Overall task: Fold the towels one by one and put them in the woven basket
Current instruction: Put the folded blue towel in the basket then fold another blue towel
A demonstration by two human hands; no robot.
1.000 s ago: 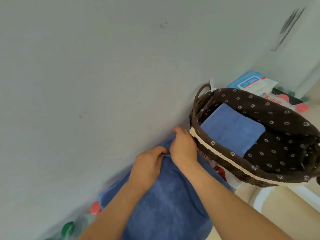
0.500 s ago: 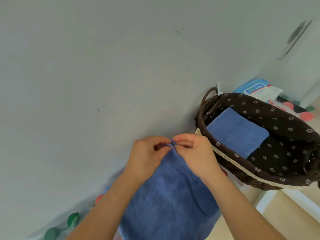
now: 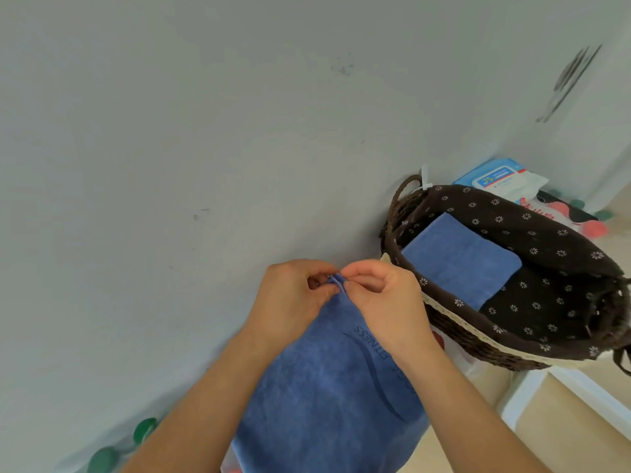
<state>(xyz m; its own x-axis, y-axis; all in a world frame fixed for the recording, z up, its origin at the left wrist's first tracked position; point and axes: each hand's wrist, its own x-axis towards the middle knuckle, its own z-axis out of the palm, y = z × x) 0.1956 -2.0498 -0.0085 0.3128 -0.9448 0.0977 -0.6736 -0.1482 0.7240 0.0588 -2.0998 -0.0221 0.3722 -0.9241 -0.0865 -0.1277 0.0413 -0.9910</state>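
A blue towel [image 3: 327,397] with stitched lettering hangs down in front of me. My left hand [image 3: 290,298] and my right hand [image 3: 386,302] pinch its top edge side by side, fingertips almost touching, close to the grey wall. To the right stands the woven basket [image 3: 485,343], dark brown with a flowered lining and a cream lace trim. A folded blue towel [image 3: 461,261] lies flat inside it at the left end.
A grey wall [image 3: 205,165] fills the view ahead. Behind the basket lie a blue-and-white wipes pack [image 3: 498,179] and colourful packets [image 3: 577,216]. Green bottle caps [image 3: 143,430] show at the lower left. A white ledge [image 3: 532,397] and pale floor are at the lower right.
Both hands have lifted the towel's top edge and brought their fingertips together on it. The view has shifted slightly, so the basket sits farther right.
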